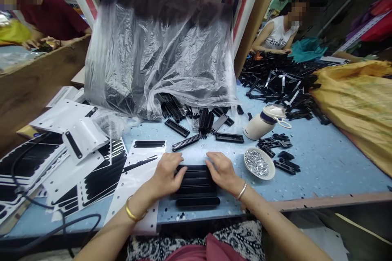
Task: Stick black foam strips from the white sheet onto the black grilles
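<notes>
A row of long black bars with rounded ends (196, 181) lies side by side on the table in front of me. My left hand (168, 174) is closed around the left ends, with the thumb along the upper bars. Opposite it, my right hand (223, 173) grips the right ends, fingers curled over the far edge. One more black bar (198, 202) lies nearest to me, slightly apart from the row. Just beyond my hands is a black bar with a textured face (185, 142). A white sheet with black adhesive strips (143, 187) lies under my left forearm.
A bowl of small metal parts (259, 164) and a white bottle (263, 122) stand to the right. Plastic film (159, 49) covers a large stack behind. Black strip sheets (104, 171) and a cable (39, 202) lie left. Two people sit across, near black parts (275, 81).
</notes>
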`<state>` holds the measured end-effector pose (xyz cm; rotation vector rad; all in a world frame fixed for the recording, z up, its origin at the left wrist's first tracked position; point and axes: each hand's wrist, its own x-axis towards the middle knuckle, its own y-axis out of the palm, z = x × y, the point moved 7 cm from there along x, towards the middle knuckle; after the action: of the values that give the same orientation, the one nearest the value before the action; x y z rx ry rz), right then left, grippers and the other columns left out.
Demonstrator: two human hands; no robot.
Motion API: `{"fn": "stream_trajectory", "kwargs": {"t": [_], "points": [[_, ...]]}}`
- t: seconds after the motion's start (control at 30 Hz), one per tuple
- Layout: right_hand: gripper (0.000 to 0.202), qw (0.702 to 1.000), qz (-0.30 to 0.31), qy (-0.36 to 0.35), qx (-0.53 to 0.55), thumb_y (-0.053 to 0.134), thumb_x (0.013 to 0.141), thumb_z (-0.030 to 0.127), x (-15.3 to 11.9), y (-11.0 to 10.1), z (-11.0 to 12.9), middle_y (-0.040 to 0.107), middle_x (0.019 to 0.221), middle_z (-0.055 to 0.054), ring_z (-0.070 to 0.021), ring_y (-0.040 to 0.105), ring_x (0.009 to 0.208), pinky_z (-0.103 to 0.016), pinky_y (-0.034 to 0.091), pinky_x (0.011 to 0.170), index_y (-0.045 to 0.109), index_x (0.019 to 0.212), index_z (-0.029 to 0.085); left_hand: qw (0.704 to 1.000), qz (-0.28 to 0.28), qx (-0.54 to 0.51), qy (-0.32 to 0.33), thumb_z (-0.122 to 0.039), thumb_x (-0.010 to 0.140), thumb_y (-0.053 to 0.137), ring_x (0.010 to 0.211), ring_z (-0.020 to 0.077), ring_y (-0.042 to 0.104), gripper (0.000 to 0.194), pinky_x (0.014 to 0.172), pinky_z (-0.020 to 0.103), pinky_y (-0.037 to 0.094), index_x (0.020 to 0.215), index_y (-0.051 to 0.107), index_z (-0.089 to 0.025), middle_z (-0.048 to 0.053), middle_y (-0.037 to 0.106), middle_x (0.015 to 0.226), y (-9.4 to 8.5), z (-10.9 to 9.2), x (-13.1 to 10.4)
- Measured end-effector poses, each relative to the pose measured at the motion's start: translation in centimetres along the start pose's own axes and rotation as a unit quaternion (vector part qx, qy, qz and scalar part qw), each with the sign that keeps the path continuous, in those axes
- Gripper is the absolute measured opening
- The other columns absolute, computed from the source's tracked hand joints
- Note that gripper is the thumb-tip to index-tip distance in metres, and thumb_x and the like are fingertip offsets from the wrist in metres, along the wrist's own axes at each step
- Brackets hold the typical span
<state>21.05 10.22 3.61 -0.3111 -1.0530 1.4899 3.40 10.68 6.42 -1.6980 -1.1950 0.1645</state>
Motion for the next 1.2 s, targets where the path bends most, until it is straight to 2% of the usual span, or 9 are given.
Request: {"fn": "stream_trajectory", "kwargs": {"t": [0.13, 0.27, 0.43, 0.57, 0.77, 0.93, 1.0, 1.07, 1.2], "points": [[0.029, 0.997, 0.026, -0.051, -0.057, 0.050, 0.088, 0.019, -1.4, 2.0, 2.3, 0.067, 0.109, -0.015, -0.0280, 0.060, 0.096, -0.045, 0.050, 0.082, 0.062, 0.113, 0.016, 0.994, 0.057, 0.083, 0.047, -0.020, 0.087, 0.046, 0.128, 0.0397, 0.042, 0.042, 0.091, 0.057, 0.044, 0.128, 0.050, -0.010, 0.024, 0.054, 0.131, 3.4, -2.1, -1.2], [0.036, 0.999, -0.009, -0.038, -0.036, 0.041, 0.087, 0.010, -1.5, 2.6, 1.5, 0.069, 0.107, -0.011, -0.0237, 0.063, 0.093, -0.041, 0.052, 0.081, 0.062, 0.115, 0.020, 0.993, 0.079, 0.061, 0.063, -0.007, 0.086, 0.036, 0.130, 0.0352, 0.042, 0.047, 0.086, 0.051, 0.049, 0.132, 0.045, -0.011, 0.020, 0.056, 0.129, 5.4, -1.2, -1.5], [0.034, 0.997, -0.049, -0.018, -0.057, 0.044, 0.091, 0.021, -2.0, 1.0, 1.3, 0.067, 0.110, -0.016, -0.0287, 0.061, 0.102, -0.046, 0.051, 0.086, 0.058, 0.121, 0.014, 0.994, 0.046, 0.077, 0.061, -0.002, 0.081, 0.039, 0.124, 0.0356, 0.048, 0.048, 0.089, 0.053, 0.048, 0.126, 0.052, -0.010, 0.019, 0.060, 0.122, 5.1, -0.9, -1.2], [0.038, 0.994, -0.022, -0.033, -0.101, 0.050, 0.088, 0.026, -3.1, 1.2, 2.6, 0.060, 0.125, -0.017, -0.0340, 0.054, 0.115, -0.052, 0.047, 0.090, 0.056, 0.124, 0.015, 0.991, 0.038, 0.111, 0.060, -0.019, 0.086, 0.046, 0.130, 0.0405, 0.038, 0.044, 0.098, 0.061, 0.038, 0.128, 0.050, -0.009, 0.022, 0.055, 0.128, 4.6, -2.6, -1.8], [0.032, 0.994, -0.083, -0.057, -0.048, 0.040, 0.089, 0.012, -2.2, 2.0, 2.6, 0.067, 0.100, -0.013, -0.0250, 0.062, 0.089, -0.044, 0.052, 0.079, 0.064, 0.110, 0.017, 0.979, 0.020, 0.173, 0.109, -0.015, 0.089, 0.041, 0.112, 0.0362, 0.054, 0.035, 0.091, 0.057, 0.043, 0.121, 0.055, -0.006, 0.024, 0.061, 0.116, 4.8, -3.5, -2.1], [0.023, 0.990, -0.122, -0.056, -0.033, 0.047, 0.092, 0.022, -3.2, -1.5, 2.8, 0.067, 0.100, -0.014, -0.0259, 0.061, 0.095, -0.042, 0.052, 0.080, 0.063, 0.108, 0.016, 0.978, 0.016, 0.175, 0.109, -0.016, 0.090, 0.042, 0.115, 0.0367, 0.052, 0.033, 0.091, 0.056, 0.043, 0.119, 0.056, -0.007, 0.022, 0.060, 0.119, 4.8, -3.1, -2.0], [0.022, 0.994, -0.088, -0.033, -0.053, 0.060, 0.086, 0.037, -4.5, -2.8, 2.8, 0.066, 0.081, -0.012, -0.0250, 0.061, 0.078, -0.039, 0.051, 0.068, 0.065, 0.088, 0.016, 0.980, 0.024, 0.168, 0.108, -0.016, 0.091, 0.042, 0.117, 0.0371, 0.051, 0.034, 0.092, 0.055, 0.042, 0.120, 0.056, -0.006, 0.022, 0.060, 0.121, 4.7, -3.2, -2.0], [0.034, 0.997, -0.001, 0.001, -0.079, 0.071, 0.074, 0.050, -5.8, -2.6, 2.7, 0.061, 0.066, -0.007, -0.0219, 0.058, 0.062, -0.034, 0.047, 0.056, 0.063, 0.072, 0.017, 0.982, 0.031, 0.153, 0.106, -0.016, 0.091, 0.041, 0.118, 0.0375, 0.050, 0.035, 0.091, 0.056, 0.041, 0.121, 0.055, -0.007, 0.022, 0.059, 0.122, 4.5, -3.2, -1.9], [0.029, 0.988, 0.114, 0.054, -0.086, 0.076, 0.070, 0.043, -7.9, -0.5, 2.9, 0.060, 0.067, -0.003, -0.0185, 0.058, 0.059, -0.029, 0.045, 0.053, 0.060, 0.071, 0.019, 0.988, 0.039, 0.110, 0.097, -0.015, 0.090, 0.042, 0.119, 0.0361, 0.051, 0.034, 0.090, 0.053, 0.043, 0.121, 0.055, -0.010, 0.020, 0.060, 0.122, 3.9, -2.9, -1.4]]}}
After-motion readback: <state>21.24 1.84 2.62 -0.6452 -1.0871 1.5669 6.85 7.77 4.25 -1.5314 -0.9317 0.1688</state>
